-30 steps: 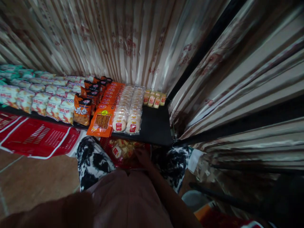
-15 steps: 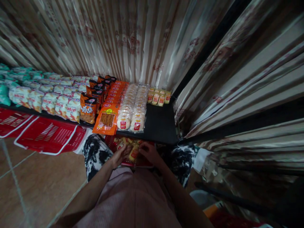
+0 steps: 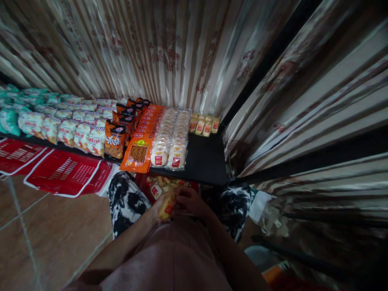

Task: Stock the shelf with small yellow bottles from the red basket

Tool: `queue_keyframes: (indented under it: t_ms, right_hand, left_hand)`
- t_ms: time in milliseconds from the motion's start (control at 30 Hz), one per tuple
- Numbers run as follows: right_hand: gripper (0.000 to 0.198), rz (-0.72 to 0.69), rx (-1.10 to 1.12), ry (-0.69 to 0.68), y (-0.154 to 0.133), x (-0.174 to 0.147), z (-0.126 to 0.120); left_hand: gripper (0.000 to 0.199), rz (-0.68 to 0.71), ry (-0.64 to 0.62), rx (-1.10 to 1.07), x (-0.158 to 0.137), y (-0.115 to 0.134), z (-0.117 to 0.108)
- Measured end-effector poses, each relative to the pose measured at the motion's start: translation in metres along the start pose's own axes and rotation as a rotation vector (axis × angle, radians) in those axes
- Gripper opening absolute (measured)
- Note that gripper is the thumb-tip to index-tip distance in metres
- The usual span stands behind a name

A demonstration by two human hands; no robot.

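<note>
My left hand (image 3: 157, 207) is closed round a small yellow snack packet (image 3: 167, 209) with a red label, held in my lap close to my clothes. Curled fingers of my right hand (image 3: 190, 201) meet the packet's upper right side; what they pinch, if anything, is hidden. Under and beyond both hands is a red basket (image 3: 142, 180) with more such packets, among them a loose one with a white and red label (image 3: 156, 191). A short row of matching yellow packets (image 3: 203, 125) stands at the back right of the black shelf (image 3: 206, 157).
Left along the shelf run round white crackers in clear wrap (image 3: 176, 157), orange snack bags (image 3: 138, 151), black-and-orange bags (image 3: 114, 139), white bags (image 3: 81, 135) and green bags (image 3: 9, 121). Red baskets (image 3: 66, 169) stand below. A curtain (image 3: 169, 48) and black posts (image 3: 257, 76) close the back and right.
My left hand has drawn back toward my body, now with the yellow packet in it. The right hand stays beside it with fingers curled. The view has shifted slightly.
</note>
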State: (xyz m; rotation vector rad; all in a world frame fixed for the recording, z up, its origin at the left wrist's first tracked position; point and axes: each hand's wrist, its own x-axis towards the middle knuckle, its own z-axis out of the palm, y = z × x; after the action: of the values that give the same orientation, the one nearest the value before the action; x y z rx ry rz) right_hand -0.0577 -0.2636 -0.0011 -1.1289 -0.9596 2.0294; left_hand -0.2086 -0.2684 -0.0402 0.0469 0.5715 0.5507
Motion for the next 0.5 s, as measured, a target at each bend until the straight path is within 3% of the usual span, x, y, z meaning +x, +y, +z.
queue_keyframes:
  t_ms: [167,300,500]
  right_hand:
    - [0.024,-0.15,-0.12,-0.052,-0.02,-0.009,-0.002]
    - [0.021,-0.274,-0.187,0.132,-0.044,-0.013,-0.025]
    - [0.024,-0.242,-0.172,0.275,-0.067,-0.008,-0.05]
  left_hand:
    - [0.047,-0.064,-0.056,0.066,-0.009,0.021,0.015]
    - [0.05,0.073,-0.105,0.165,-0.02,0.035,0.033]
    - [0.044,0.262,-0.064,0.438,-0.02,0.037,0.067]
